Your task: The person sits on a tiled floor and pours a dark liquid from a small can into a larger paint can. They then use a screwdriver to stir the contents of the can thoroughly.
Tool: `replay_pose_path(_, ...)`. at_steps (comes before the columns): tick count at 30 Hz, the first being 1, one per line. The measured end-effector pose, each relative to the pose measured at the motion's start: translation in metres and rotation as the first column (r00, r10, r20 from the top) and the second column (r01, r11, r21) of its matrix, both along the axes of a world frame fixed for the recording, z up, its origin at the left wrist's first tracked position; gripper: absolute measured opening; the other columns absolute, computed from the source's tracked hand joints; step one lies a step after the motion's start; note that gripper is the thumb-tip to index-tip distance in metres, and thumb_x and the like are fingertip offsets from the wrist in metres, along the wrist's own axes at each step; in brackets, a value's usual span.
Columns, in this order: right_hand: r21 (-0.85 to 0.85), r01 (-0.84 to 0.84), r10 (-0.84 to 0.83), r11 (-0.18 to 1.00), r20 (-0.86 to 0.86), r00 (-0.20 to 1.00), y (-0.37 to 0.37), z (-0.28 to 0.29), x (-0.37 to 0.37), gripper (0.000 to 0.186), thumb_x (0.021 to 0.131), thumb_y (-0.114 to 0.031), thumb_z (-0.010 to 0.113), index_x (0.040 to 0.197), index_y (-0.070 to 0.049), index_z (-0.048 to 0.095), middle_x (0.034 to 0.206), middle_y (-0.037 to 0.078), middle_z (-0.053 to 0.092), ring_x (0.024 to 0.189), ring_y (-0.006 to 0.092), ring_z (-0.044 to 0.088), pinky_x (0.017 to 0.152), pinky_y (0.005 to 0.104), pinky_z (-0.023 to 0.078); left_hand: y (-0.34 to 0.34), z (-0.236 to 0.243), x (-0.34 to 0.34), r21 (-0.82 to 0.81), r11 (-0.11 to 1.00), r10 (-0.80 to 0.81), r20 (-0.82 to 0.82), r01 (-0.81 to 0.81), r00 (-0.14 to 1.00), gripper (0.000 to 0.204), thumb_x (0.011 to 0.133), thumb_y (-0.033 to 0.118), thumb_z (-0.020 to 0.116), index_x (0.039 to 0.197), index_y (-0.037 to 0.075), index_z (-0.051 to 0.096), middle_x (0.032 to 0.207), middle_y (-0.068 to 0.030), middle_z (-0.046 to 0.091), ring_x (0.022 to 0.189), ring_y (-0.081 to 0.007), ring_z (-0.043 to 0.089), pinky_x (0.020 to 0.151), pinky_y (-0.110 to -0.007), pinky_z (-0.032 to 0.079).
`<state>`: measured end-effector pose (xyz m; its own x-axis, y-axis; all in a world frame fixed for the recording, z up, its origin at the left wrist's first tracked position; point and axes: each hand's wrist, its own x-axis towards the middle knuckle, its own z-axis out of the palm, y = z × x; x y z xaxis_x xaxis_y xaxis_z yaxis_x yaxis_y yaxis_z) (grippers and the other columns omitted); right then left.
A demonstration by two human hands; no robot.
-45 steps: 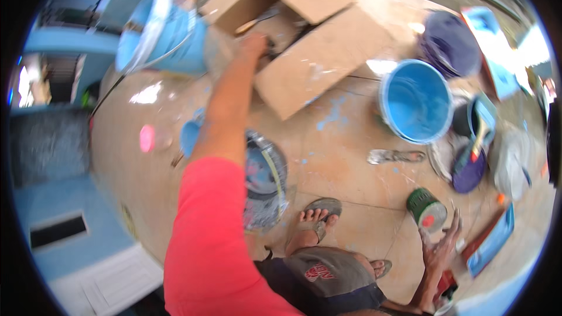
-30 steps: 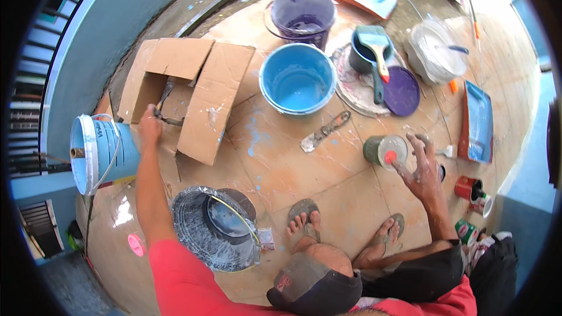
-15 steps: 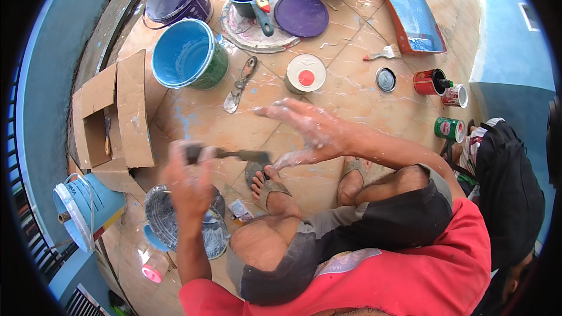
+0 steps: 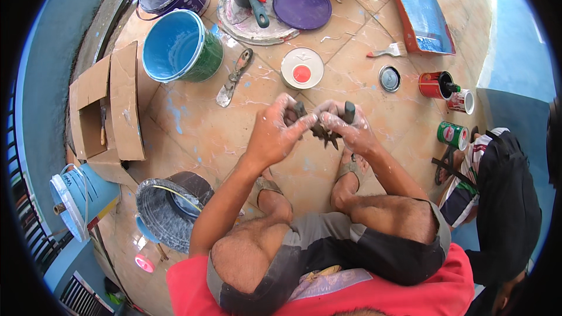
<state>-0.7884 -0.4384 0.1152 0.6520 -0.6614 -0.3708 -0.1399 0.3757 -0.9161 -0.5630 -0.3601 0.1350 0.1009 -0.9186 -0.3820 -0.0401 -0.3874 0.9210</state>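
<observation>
Both my hands are raised over the floor in front of my feet, fingers spotted with white. My left hand (image 4: pixel 274 131) is closed on a dark tool (image 4: pixel 325 135), and my right hand (image 4: pixel 355 131) is closed on it too. Dark stubby ends stick up by each hand, and pointed dark pieces hang between them. I cannot tell its kind, or whether it is one tool or two. Just beyond my hands stands a pale round can (image 4: pixel 302 76) with a red centre. A paint-smeared scraper (image 4: pixel 235 78) lies to its left.
At left are a blue-lined bucket (image 4: pixel 205 58), a cardboard box (image 4: pixel 126 105), a tipped blue pail (image 4: pixel 99 190) and a dark smeared tub (image 4: pixel 155 216). A purple lid (image 4: pixel 301 6), a paint tray (image 4: pixel 421 14) and a brush (image 4: pixel 386 51) lie beyond. Another person (image 4: pixel 509 199) is at right.
My left hand has moved right and forward from over the tub, bringing the dark tool along. My right hand, spread before, has drawn in and closed on the dark tool too.
</observation>
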Motion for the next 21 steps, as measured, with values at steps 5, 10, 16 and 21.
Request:
replay_pose_path(5, 0.018, 0.086, -0.082, 0.996, -0.162, 0.983, -0.008, 0.016, -0.023, 0.032, 0.113, -0.030, 0.066, 0.114, 0.000, 0.079, 0.103, 0.011, 0.078, 0.090, 0.0167, 0.073, 0.078, 0.0332, 0.059, 0.017, -0.010, 0.003, -0.015, 0.998, -0.053, 0.056, 0.054, 0.997, 0.043, 0.098, 0.016, 0.087, 0.132, -0.002, 0.068, 0.109, -0.0141, 0.080, 0.098, -0.0176, 0.077, 0.090, -0.035, 0.062)
replay_pose_path(10, 0.013, 0.412, -0.411, 0.911, -0.039, 0.911, -0.033, 0.020, -0.039, 0.033, 0.113, -0.027, 0.061, 0.109, 0.004, 0.074, 0.101, 0.014, 0.076, 0.095, 0.0228, 0.073, 0.090, 0.0394, 0.060, 0.021, -0.028, 0.022, 0.061, 0.991, 0.108, 0.183, -0.121, 0.977, 0.050, 0.094, 0.015, 0.089, 0.136, -0.004, 0.068, 0.114, -0.0146, 0.080, 0.103, -0.0203, 0.077, 0.096, -0.036, 0.061)
replay_pose_path(16, -0.199, 0.462, -0.415, 0.864, 0.237, 0.879, -0.071, 0.006, -0.033, 0.031, 0.111, -0.027, 0.061, 0.086, -0.010, 0.055, 0.076, 0.007, 0.060, 0.089, 0.0291, 0.067, 0.099, 0.0499, 0.053, 0.006, -0.048, 0.027, 0.107, 0.980, 0.145, 0.217, -0.171, 0.965, 0.059, 0.092, 0.019, 0.092, 0.141, -0.004, 0.066, 0.122, -0.0182, 0.079, 0.110, -0.0250, 0.076, 0.100, -0.039, 0.060)
replay_pose_path(21, -0.315, 0.400, -0.331, 0.860, 0.251, 0.910, -0.088, 0.002, -0.018, 0.037, 0.111, -0.033, 0.067, 0.083, -0.016, 0.051, 0.068, 0.000, 0.054, 0.075, 0.0205, 0.054, 0.083, 0.0419, 0.040, -0.023, -0.055, 0.025, 0.016, 0.999, 0.034, 0.389, -0.043, 0.921, 0.089, 0.086, 0.023, 0.097, 0.157, -0.005, 0.052, 0.149, -0.0245, 0.063, 0.133, -0.0343, 0.066, 0.110, -0.046, 0.056)
